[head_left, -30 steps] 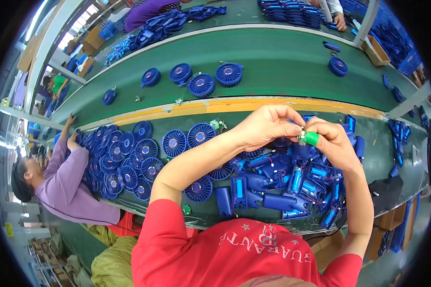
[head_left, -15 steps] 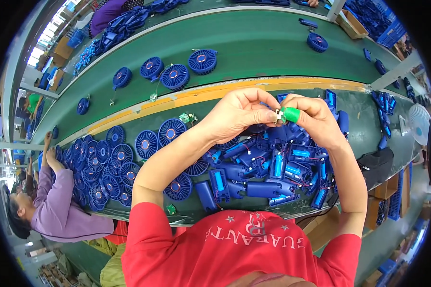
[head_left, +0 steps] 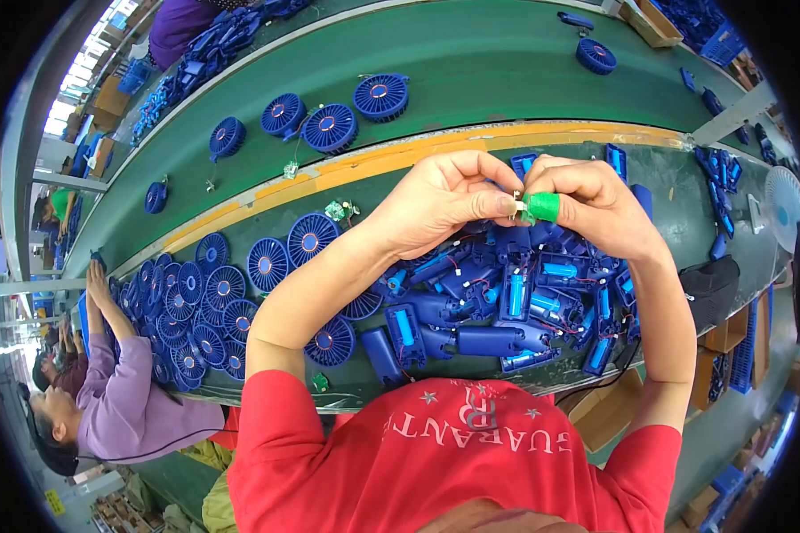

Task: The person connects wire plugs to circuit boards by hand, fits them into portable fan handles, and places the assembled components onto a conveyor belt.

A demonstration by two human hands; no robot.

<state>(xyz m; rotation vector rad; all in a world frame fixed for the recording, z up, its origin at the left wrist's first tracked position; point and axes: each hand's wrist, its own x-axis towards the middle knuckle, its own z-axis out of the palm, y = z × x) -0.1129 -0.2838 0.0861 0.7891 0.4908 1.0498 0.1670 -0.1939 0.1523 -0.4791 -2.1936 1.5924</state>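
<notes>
My left hand (head_left: 458,200) and my right hand (head_left: 596,209) meet above a heap of blue handle housings (head_left: 489,342), many with a light-blue battery cell inside. Pinched between the fingertips of both is a small green circuit board with a white connector (head_left: 521,208), largely covered by the fingers. Green tape (head_left: 543,208) wraps a digit of my right hand. Left of my left forearm lie many round blue fan heads (head_left: 224,284). Several loose circuit boards (head_left: 340,210) sit just beyond that forearm, and another small green board (head_left: 320,381) rests near the table's front edge.
Beyond a yellow ledge (head_left: 400,145) runs a green conveyor belt (head_left: 480,84) carrying several blue fan heads (head_left: 331,128). A co-worker in a purple top (head_left: 142,391) reaches over the table at left. A black pouch (head_left: 711,289) and a white fan (head_left: 784,209) are at right.
My hands stay together at the small board, with only slight finger movement. The view has shifted a little. The co-worker at left has moved their arms.
</notes>
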